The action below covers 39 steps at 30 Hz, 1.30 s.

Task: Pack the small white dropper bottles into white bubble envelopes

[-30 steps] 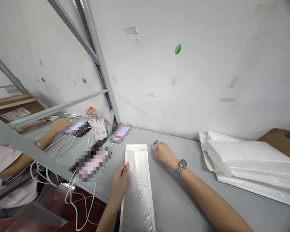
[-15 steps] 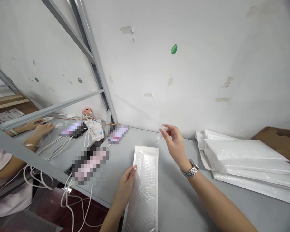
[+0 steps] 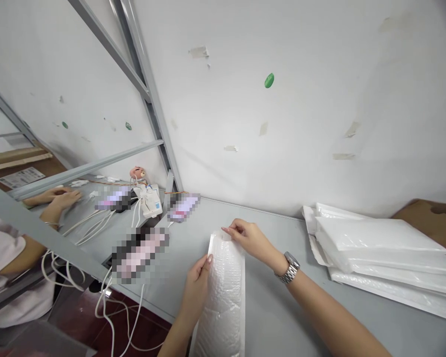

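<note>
A long white bubble mailer [image 3: 225, 297] lies toward me, its open end pointing to the wall. My left hand [image 3: 197, 285] is closed on the mailer's left edge, thumb on top. At the mailer's mouth, my right hand [image 3: 247, 238], with a metal watch on the wrist, is closed in a pinch. A small translucent plastic packet [image 3: 226, 237] shows under its fingertips, partly inside the mouth; its contents cannot be made out.
To the right lies a stack of white bubble mailers [image 3: 379, 248], with brown cardboard [image 3: 431, 220] behind. Blurred phones [image 3: 184, 207], a power strip [image 3: 148, 201] and white cables are left. Beyond the metal frame [image 3: 159, 124], a co-worker's hands [image 3: 61, 196] are busy.
My right hand has come down and left from above the table to the mailer's mouth, bringing the small packet. My left hand keeps its hold on the mailer.
</note>
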Tool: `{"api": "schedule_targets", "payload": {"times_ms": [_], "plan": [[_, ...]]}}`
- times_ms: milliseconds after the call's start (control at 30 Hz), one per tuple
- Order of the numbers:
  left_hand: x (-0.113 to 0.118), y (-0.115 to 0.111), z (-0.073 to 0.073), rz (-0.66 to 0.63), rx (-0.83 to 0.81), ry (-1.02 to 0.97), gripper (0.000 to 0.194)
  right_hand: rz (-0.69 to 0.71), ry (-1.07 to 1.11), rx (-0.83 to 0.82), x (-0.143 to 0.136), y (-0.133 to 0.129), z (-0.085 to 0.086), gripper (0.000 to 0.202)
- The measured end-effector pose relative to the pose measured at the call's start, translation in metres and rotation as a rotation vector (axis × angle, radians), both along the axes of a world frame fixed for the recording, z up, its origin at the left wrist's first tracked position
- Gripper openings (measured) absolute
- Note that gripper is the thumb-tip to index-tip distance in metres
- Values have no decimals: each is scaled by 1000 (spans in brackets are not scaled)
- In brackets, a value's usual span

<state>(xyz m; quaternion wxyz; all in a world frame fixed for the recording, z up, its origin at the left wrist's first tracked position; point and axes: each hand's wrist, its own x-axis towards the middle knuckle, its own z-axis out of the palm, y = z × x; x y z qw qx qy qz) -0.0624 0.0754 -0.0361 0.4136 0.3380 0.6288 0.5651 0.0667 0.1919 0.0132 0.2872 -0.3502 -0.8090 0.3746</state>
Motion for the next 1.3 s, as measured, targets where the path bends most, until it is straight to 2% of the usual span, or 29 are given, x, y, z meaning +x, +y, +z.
{"api": "schedule_targets", "payload": {"times_ms": [100, 233, 333, 500, 800, 900, 1033, 1167, 1233, 1300], "plan": [[0, -1, 1, 6, -13, 1, 43, 33, 1, 85, -1, -2, 1, 29], [0, -1, -2, -25, -8, -4, 42, 102, -90, 152, -3, -5, 1, 42], [-1, -1, -3, 2, -14, 0, 42, 132, -76, 130, -2, -7, 1, 38], [-3, -1, -1, 37, 4, 32, 41, 74, 9, 90, -3, -9, -1, 25], [0, -2, -2, 42, 21, 63, 40, 134, -106, 103, -1, -8, 1, 32], [2, -2, -1, -9, 36, 59, 38, 193, -115, 6, 1, -8, 3, 43], [4, -4, -1, -78, 18, 52, 38, 348, -178, -133, 8, -5, 6, 49], [3, -6, 1, -189, 22, -5, 40, 464, -301, -185, 15, 0, 11, 52], [1, -6, 2, -207, -6, -30, 42, 436, -315, -165, 16, 1, 11, 49], [-1, -5, 3, -189, -37, -45, 43, 339, -250, -124, 14, 0, 10, 41]]}}
